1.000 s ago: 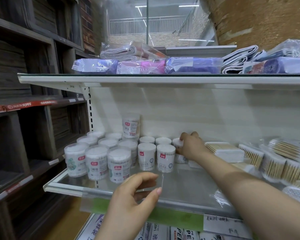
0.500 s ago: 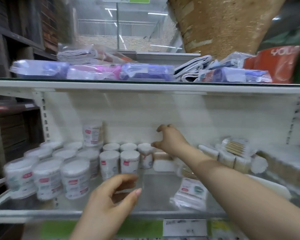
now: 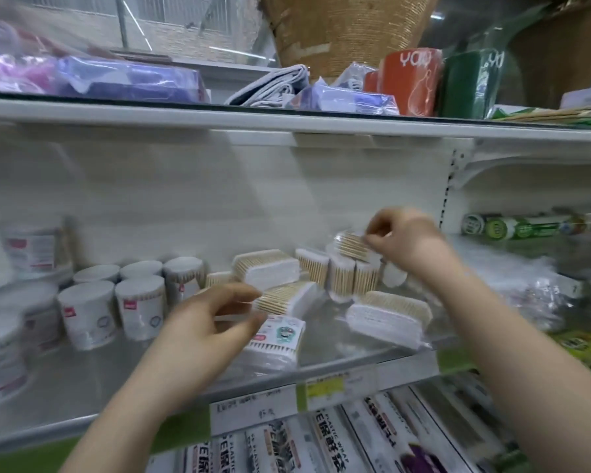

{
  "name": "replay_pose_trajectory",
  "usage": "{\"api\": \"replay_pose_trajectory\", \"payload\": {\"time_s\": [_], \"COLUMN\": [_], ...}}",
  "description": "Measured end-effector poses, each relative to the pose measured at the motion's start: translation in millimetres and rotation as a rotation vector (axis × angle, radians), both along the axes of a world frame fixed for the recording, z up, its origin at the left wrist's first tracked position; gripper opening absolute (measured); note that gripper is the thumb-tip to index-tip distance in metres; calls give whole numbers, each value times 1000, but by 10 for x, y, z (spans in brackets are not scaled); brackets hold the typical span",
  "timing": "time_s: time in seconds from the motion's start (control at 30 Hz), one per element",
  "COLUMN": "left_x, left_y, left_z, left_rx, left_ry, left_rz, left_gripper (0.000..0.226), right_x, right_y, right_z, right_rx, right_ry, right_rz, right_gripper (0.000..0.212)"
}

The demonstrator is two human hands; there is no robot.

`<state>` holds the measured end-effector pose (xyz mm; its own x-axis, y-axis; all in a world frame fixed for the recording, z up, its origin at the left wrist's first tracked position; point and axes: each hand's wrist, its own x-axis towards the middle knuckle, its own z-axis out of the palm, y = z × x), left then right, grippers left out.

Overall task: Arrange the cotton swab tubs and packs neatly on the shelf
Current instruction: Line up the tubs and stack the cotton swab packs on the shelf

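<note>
While my right hand [image 3: 394,235] pinches a swab pack [image 3: 352,246] atop the back row on the shelf [image 3: 355,365], my left hand [image 3: 215,319], fingers half-curled and empty, is nearer the tilted pack [image 3: 284,298] just right of it, long axis crosswise.

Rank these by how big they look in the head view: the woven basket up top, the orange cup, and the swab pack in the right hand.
1. Woven basket, largest, though cropped.
2. Orange cup.
3. Swab pack pinched in the right hand, smallest; partly hidden.
</note>
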<state>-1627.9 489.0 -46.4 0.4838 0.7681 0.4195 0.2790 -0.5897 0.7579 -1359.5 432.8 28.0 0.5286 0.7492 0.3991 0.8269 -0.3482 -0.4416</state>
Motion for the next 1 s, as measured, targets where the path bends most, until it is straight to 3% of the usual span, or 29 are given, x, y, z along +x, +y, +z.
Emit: {"api": "replay_pose_trajectory", "payload": {"time_s": [0.13, 0.23, 0.37, 0.53, 0.73, 0.9, 1.0], "left_x": [159, 236, 261, 200, 63, 38, 87], "left_y": [-36, -21, 9, 26, 4, -19, -13], "left_z": [0, 4, -25, -89, -79, -58, -64], "left_rx": [-11, -34, -8, -10, 33, 40, 23], "left_ry": [3, -22, -40, -80, -102, -117, -129], "left_rz": [-11, -22, -3, 31, 53, 51, 32], "left_gripper": [20, 17, 17, 15, 18, 18, 15], "right_x": [575, 692, 750, 773, 778, 664, 545], "right_y": [-54, 96, 345, 563, 620, 428, 155], "right_z": [-20, -234, -413, -585, -668, -415, -132], "right_rx": [-203, -288, -248, -427, -361, -489, -337], "right_ry": [-79, -85, -68, -136, -162, -276, -249], "right_rz": [-203, -196, -150, -141, -177, -163, -200], "right_gripper": [26, 24, 23, 28, 35, 36, 30]}}
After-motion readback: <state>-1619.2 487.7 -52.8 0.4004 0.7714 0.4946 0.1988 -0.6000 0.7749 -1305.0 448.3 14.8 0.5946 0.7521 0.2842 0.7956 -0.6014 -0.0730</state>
